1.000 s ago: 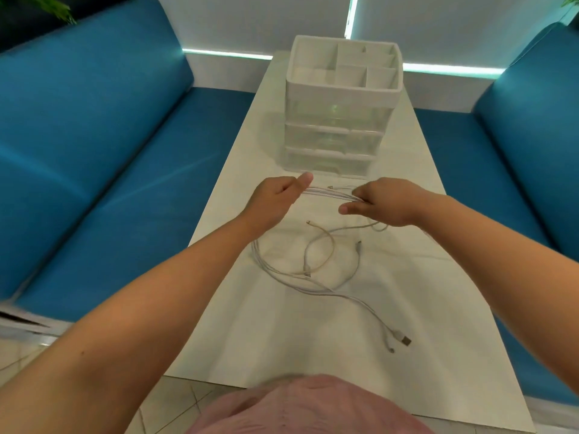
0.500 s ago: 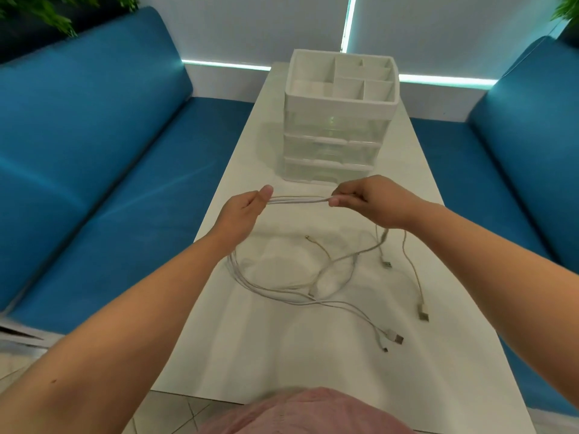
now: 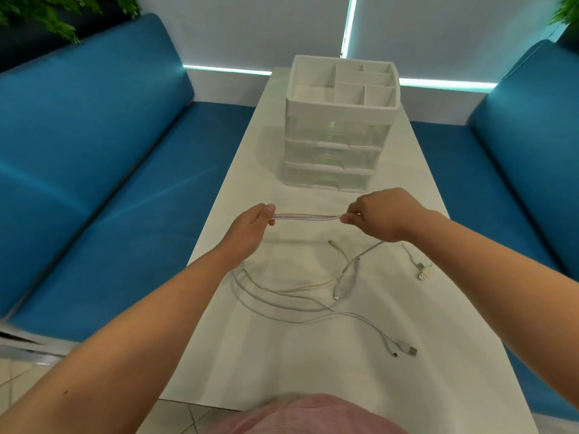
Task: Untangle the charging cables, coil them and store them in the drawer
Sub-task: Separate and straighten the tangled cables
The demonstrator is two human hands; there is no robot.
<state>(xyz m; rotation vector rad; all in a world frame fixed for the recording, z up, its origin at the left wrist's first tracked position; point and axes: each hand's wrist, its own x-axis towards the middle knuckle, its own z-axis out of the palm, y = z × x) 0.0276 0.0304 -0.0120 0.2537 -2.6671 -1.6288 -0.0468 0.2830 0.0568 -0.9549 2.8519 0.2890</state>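
A bundle of cables (image 3: 305,217) is being held taut above the table (image 3: 313,380) between both hands. The left hand (image 3: 250,230) is pinching its one end and the right hand (image 3: 380,216) is pinching the other end, with fingers curled. The rest of the cables is lying in loose loops on the table at 6 o'clock from the hands. The drawers (image 3: 338,142) are standing at 12 o'clock, all being kept closed. Plugs (image 3: 421,270) are hanging at 4 o'clock from the right hand.
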